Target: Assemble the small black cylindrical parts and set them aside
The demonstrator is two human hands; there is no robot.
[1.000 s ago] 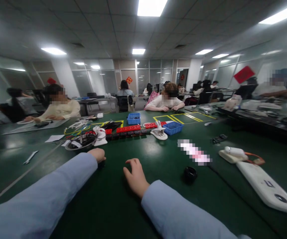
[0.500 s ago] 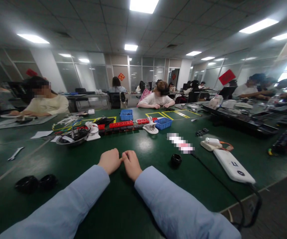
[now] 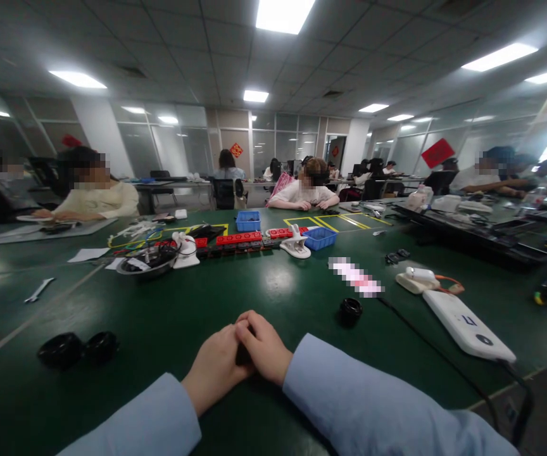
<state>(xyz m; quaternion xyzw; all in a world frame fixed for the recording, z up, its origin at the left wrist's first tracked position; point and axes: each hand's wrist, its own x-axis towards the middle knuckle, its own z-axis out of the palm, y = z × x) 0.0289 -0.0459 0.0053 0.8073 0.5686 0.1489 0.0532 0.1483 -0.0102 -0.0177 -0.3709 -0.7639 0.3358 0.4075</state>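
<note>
My left hand (image 3: 216, 364) and my right hand (image 3: 268, 345) are pressed together low over the green table (image 3: 197, 297). Both hands are closed, with the right fingers folded over the tips of the left ones. A dark gap shows between the palms, and whatever may lie inside is hidden. Nearest to my right hand is a small round black part (image 3: 351, 310). Off to the left of my left hand sit two similar black parts, a larger one (image 3: 59, 350) and a smaller one (image 3: 101, 346).
Beyond my hands are a bowl of black cables (image 3: 145, 272), a red strip (image 3: 240, 238), a white clamp (image 3: 296, 246) and blue bins (image 3: 247, 221). A wrench (image 3: 40, 290) lies left. At right is a white power bank (image 3: 468, 326) with a cable. Several people sit around.
My hands have drawn nearer to me and come closer together, the right fingers now folding over the left. The view has shifted slightly, so the table items appear further right.
</note>
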